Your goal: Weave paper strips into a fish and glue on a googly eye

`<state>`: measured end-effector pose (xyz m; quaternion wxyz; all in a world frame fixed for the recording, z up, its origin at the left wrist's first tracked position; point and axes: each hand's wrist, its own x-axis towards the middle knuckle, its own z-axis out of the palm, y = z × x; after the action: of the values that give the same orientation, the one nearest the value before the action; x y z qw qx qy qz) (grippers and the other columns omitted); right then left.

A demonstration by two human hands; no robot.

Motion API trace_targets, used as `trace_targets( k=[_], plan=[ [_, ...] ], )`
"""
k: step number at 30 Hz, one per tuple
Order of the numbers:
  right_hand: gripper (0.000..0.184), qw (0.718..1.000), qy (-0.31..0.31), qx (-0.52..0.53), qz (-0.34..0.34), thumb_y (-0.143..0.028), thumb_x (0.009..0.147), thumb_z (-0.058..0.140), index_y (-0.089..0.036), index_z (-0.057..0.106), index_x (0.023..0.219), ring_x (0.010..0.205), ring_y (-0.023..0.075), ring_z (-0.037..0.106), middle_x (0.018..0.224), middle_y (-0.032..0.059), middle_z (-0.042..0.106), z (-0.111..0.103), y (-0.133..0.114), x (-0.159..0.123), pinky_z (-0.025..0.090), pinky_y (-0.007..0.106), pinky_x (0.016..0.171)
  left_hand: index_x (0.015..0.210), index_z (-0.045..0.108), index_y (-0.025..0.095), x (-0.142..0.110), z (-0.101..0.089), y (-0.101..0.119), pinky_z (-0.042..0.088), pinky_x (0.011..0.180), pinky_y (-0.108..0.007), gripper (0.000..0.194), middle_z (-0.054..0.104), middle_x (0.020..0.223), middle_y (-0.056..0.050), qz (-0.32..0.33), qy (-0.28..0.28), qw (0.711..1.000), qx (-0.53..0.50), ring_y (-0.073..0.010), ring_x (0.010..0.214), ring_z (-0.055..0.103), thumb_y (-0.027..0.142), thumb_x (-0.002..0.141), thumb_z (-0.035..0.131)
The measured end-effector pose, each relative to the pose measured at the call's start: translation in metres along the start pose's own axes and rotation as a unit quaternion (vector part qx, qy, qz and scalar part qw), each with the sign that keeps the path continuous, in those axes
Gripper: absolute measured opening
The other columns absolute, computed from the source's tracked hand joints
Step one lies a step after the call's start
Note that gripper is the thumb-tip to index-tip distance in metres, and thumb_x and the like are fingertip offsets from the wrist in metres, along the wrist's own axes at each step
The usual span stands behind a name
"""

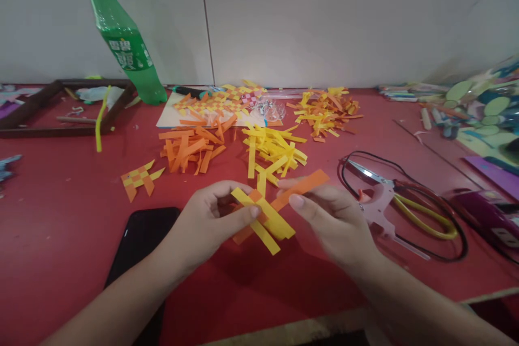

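Observation:
My left hand (pixel 221 211) pinches a piece of woven paper strips (pixel 265 213), its thumb pressed on the crossing of yellow and orange. My right hand (pixel 328 208) grips an orange paper strip (pixel 306 188) of that same piece between thumb and fingers. The weave is held up above the red table, with strip ends sticking out on several sides. Just beyond lie a heap of yellow strips (pixel 279 148) and a heap of orange strips (pixel 188 148). A woven paper fish (pixel 140 178) rests left of my left hand.
A black phone (pixel 140 238) lies by my left forearm. At right are a pink glue gun (pixel 379 208) with its cord and scissors (pixel 371 173). Farther back stand a green bottle (pixel 130 59), a brown frame (pixel 32 105), and mixed paper scraps (pixel 326 111).

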<state>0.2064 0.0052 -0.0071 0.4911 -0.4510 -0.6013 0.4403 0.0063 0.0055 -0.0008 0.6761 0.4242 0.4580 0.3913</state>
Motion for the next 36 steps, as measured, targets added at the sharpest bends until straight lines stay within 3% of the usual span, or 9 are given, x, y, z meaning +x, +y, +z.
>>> trace_targets(
  k=[3, 7, 11, 14, 16, 21, 28, 32, 36],
  plan=[
    [0.007, 0.999, 0.046, -0.001, -0.008, -0.030, 0.085, 0.070, -0.030, 0.077, 0.086, 0.064, 0.0104, 0.063, 0.078, -0.0024, 0.073, -0.002, 0.003, -0.001, 0.052, 0.022, 0.059, 0.084, 0.068, 0.020, 0.001, 0.000, 0.000, 0.051, 0.066, -0.018, 0.018, 0.073, 0.079, 0.003, -0.016, 0.004, 1.000, 0.016, -0.0103, 0.074, 0.066, 0.030, 0.076, 0.080],
    [0.008, 0.993, 0.046, -0.086, -0.061, -0.025, 0.086, 0.066, -0.025, 0.074, 0.087, 0.053, 0.0081, 0.056, 0.075, -0.0011, 0.069, -0.002, -0.003, -0.003, 0.047, 0.021, 0.048, 0.081, 0.061, 0.019, 0.001, 0.000, 0.000, 0.045, 0.058, -0.016, 0.022, 0.069, 0.072, 0.004, -0.029, 0.020, 0.997, 0.062, -0.0082, 0.065, 0.062, 0.031, 0.076, 0.078],
    [0.013, 0.956, 0.015, -0.218, -0.198, -0.013, 0.085, 0.065, -0.022, 0.071, 0.092, 0.068, 0.0124, 0.065, 0.080, 0.0014, 0.071, 0.000, -0.008, -0.005, 0.055, 0.025, 0.063, 0.091, 0.057, 0.021, 0.000, 0.000, -0.001, 0.040, 0.052, -0.016, 0.029, 0.064, 0.072, 0.006, -0.033, 0.042, 0.993, 0.106, -0.0075, 0.058, 0.057, 0.032, 0.074, 0.079],
    [0.021, 0.908, -0.019, -0.275, -0.315, -0.006, 0.083, 0.062, -0.020, 0.071, 0.096, 0.079, 0.0149, 0.068, 0.086, 0.0040, 0.073, 0.001, -0.006, -0.005, 0.056, 0.029, 0.074, 0.113, 0.060, 0.024, 0.000, 0.001, -0.001, 0.048, 0.062, -0.021, 0.045, 0.067, 0.086, 0.002, -0.018, 0.026, 0.994, 0.109, -0.0129, 0.072, 0.065, 0.030, 0.073, 0.079],
    [0.026, 0.882, -0.034, -0.304, -0.357, -0.005, 0.082, 0.061, -0.021, 0.071, 0.100, 0.085, 0.0170, 0.067, 0.090, 0.0041, 0.075, 0.001, -0.003, -0.005, 0.056, 0.033, 0.080, 0.115, 0.064, 0.023, 0.000, 0.001, -0.001, 0.052, 0.068, -0.026, 0.043, 0.069, 0.095, -0.002, -0.001, 0.018, 0.993, 0.115, -0.0165, 0.081, 0.067, 0.029, 0.074, 0.076],
    [0.034, 0.854, -0.044, -0.358, -0.375, -0.005, 0.078, 0.061, -0.022, 0.070, 0.107, 0.090, 0.0202, 0.064, 0.095, 0.0035, 0.075, 0.001, -0.002, -0.008, 0.053, 0.038, 0.082, 0.103, 0.075, 0.021, 0.001, 0.001, -0.001, 0.053, 0.086, -0.033, 0.027, 0.077, 0.096, -0.005, 0.008, 0.021, 0.998, 0.067, -0.0219, 0.096, 0.069, 0.028, 0.077, 0.075],
    [0.032, 0.905, -0.051, -0.284, -0.311, -0.007, 0.079, 0.054, -0.019, 0.072, 0.102, 0.083, 0.0198, 0.064, 0.091, 0.0068, 0.073, 0.001, -0.011, -0.007, 0.054, 0.039, 0.079, 0.095, 0.076, 0.022, 0.001, 0.000, -0.002, 0.052, 0.083, -0.026, 0.019, 0.077, 0.096, -0.002, -0.011, 0.001, 1.000, -0.013, -0.0162, 0.092, 0.068, 0.028, 0.077, 0.079],
    [0.015, 0.899, -0.023, -0.298, -0.319, -0.012, 0.082, 0.066, -0.020, 0.072, 0.092, 0.075, 0.0159, 0.064, 0.081, 0.0034, 0.073, 0.005, -0.008, -0.004, 0.053, 0.033, 0.074, 0.092, 0.075, 0.022, 0.000, 0.001, 0.001, 0.051, 0.076, -0.021, 0.022, 0.074, 0.094, 0.000, -0.016, -0.016, 1.000, 0.010, -0.0123, 0.084, 0.066, 0.024, 0.072, 0.082],
    [0.014, 0.890, -0.026, -0.314, -0.330, -0.011, 0.082, 0.068, -0.022, 0.070, 0.090, 0.074, 0.0153, 0.064, 0.080, 0.0010, 0.073, 0.006, -0.002, -0.003, 0.053, 0.033, 0.075, 0.086, 0.075, 0.021, -0.001, 0.002, 0.003, 0.051, 0.073, -0.021, 0.022, 0.074, 0.087, 0.001, -0.023, -0.006, 1.000, -0.008, -0.0125, 0.079, 0.066, 0.027, 0.067, 0.086]
  ],
)
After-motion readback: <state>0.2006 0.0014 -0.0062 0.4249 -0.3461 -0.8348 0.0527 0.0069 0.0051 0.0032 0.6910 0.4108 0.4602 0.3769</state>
